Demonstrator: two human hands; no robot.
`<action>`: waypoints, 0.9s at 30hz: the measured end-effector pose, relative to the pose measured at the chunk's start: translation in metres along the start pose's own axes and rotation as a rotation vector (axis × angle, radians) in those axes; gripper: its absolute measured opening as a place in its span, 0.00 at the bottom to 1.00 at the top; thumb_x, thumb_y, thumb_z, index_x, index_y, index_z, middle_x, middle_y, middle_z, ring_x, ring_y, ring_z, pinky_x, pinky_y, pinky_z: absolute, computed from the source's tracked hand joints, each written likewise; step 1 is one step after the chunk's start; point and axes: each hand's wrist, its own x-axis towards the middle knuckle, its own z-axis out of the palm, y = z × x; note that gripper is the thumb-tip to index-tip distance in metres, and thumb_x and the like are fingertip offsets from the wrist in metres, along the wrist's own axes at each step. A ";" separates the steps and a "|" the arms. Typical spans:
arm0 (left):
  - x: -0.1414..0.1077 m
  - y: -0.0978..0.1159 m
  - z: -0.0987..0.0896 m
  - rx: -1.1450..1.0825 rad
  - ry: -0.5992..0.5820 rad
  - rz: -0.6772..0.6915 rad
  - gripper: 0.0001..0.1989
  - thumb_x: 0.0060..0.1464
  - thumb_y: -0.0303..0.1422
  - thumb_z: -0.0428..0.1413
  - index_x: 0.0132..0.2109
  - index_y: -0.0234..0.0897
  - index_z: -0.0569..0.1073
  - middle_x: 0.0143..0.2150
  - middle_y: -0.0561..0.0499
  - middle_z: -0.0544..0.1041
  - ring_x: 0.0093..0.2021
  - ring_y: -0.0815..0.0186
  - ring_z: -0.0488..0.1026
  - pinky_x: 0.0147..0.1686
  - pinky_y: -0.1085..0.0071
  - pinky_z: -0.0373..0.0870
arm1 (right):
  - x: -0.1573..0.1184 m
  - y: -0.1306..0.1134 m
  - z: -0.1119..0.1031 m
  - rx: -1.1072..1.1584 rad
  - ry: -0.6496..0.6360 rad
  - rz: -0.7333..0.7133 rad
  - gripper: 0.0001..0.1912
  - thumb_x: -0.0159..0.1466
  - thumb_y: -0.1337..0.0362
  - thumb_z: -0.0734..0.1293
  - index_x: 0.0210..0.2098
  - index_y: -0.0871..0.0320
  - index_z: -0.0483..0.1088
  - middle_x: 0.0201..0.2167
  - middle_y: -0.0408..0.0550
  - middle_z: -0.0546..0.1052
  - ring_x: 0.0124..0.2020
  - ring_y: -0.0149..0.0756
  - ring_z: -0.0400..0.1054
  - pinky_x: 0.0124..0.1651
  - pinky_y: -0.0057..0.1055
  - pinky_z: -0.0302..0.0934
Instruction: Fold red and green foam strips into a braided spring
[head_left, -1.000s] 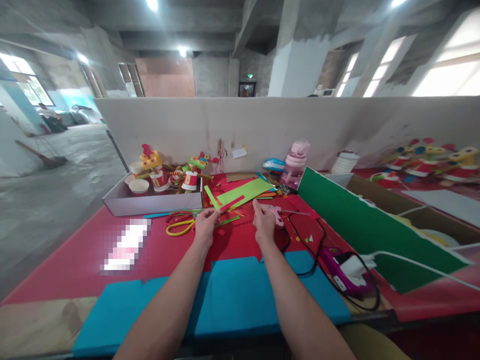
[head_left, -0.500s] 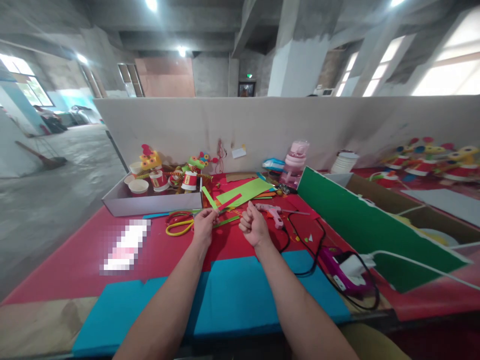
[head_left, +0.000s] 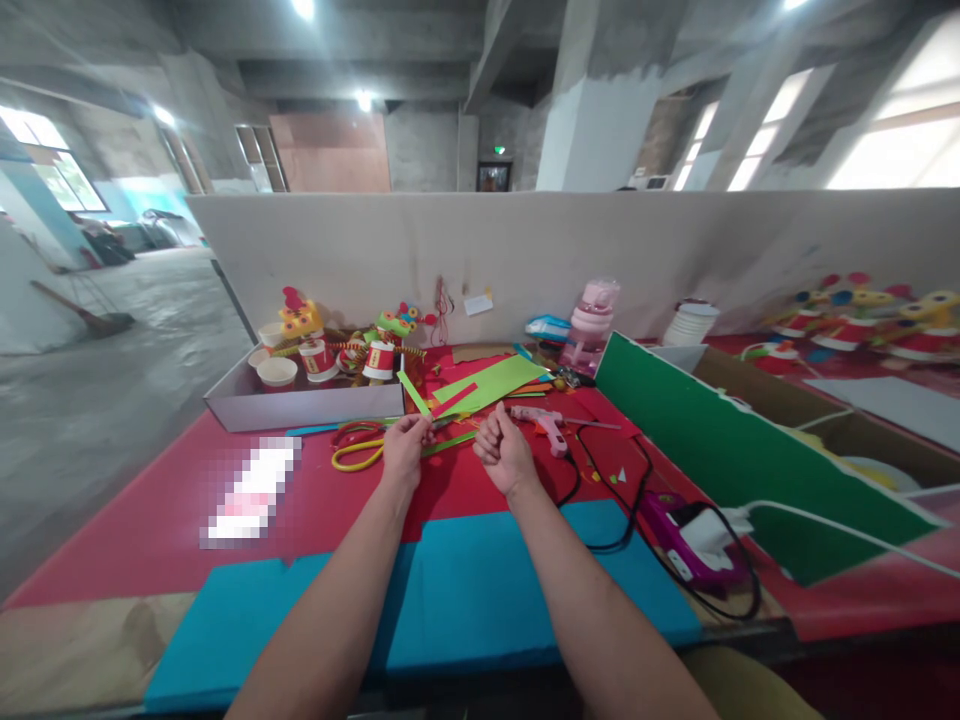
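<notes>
My left hand (head_left: 406, 449) pinches the joined ends of a green paper strip (head_left: 414, 393) and a red paper strip (head_left: 454, 400), which spread apart in a V. To its right, my right hand (head_left: 504, 448) is closed, thumb up; whatever its fingers hold, if anything, is too small to tell. Yellow-handled scissors (head_left: 358, 457) lie just left of my left hand. Beyond the hands rests a light green sheet (head_left: 499, 381). A pink glue gun (head_left: 550, 430) lies right of my right hand.
At the back left, a white box (head_left: 307, 408) holds paper cups and colourful figures. A green-sided box (head_left: 720, 455) stands right, near a purple power strip (head_left: 694, 560) with cables. Blue boards (head_left: 480, 600) lie under my forearms. A pink bottle (head_left: 591, 325) stands behind.
My left hand has shifted slightly left with the green and red strips, which moved with it. My right hand has also moved slightly left and stays closed.
</notes>
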 end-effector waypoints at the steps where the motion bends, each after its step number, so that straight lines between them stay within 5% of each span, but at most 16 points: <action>1: 0.000 0.000 0.000 0.002 0.005 0.002 0.14 0.35 0.38 0.65 0.25 0.33 0.71 0.17 0.56 0.68 0.18 0.74 0.63 0.22 0.76 0.59 | 0.000 0.000 0.000 -0.026 0.000 -0.009 0.23 0.62 0.47 0.62 0.19 0.57 0.59 0.14 0.35 0.61 0.12 0.22 0.43 0.14 0.21 0.41; 4: 0.001 0.001 -0.001 -0.001 0.014 0.004 0.14 0.35 0.37 0.65 0.25 0.33 0.70 0.17 0.56 0.67 0.18 0.75 0.63 0.21 0.77 0.58 | 0.000 -0.002 0.000 -0.101 -0.026 0.006 0.25 0.63 0.42 0.56 0.30 0.57 0.71 0.29 0.47 0.76 0.19 0.27 0.61 0.21 0.24 0.57; 6: 0.002 0.001 -0.002 -0.015 0.018 0.000 0.14 0.35 0.37 0.65 0.25 0.33 0.70 0.17 0.57 0.67 0.18 0.75 0.63 0.21 0.76 0.59 | -0.001 -0.005 0.001 -0.126 -0.088 0.019 0.30 0.62 0.39 0.53 0.39 0.55 0.73 0.42 0.52 0.78 0.32 0.36 0.71 0.33 0.32 0.66; 10: 0.003 0.002 -0.003 -0.025 0.037 -0.003 0.14 0.34 0.37 0.65 0.25 0.33 0.70 0.17 0.57 0.67 0.18 0.75 0.63 0.21 0.77 0.59 | -0.006 -0.008 0.004 -0.192 -0.211 -0.024 0.37 0.59 0.34 0.48 0.51 0.48 0.69 0.58 0.49 0.68 0.57 0.47 0.63 0.52 0.49 0.61; 15: 0.005 0.001 -0.004 -0.030 0.055 0.001 0.15 0.33 0.38 0.66 0.26 0.33 0.70 0.16 0.57 0.66 0.17 0.75 0.62 0.19 0.77 0.57 | -0.013 -0.010 0.012 -0.284 -0.271 -0.081 0.38 0.60 0.34 0.46 0.57 0.48 0.64 0.62 0.50 0.63 0.63 0.48 0.55 0.58 0.56 0.52; 27: 0.004 0.004 -0.003 -0.025 0.060 0.007 0.14 0.34 0.37 0.65 0.26 0.33 0.70 0.16 0.57 0.65 0.17 0.75 0.62 0.18 0.78 0.56 | -0.015 -0.013 0.015 -0.044 -0.368 0.033 0.43 0.56 0.31 0.46 0.55 0.53 0.65 0.62 0.54 0.63 0.65 0.46 0.53 0.62 0.52 0.48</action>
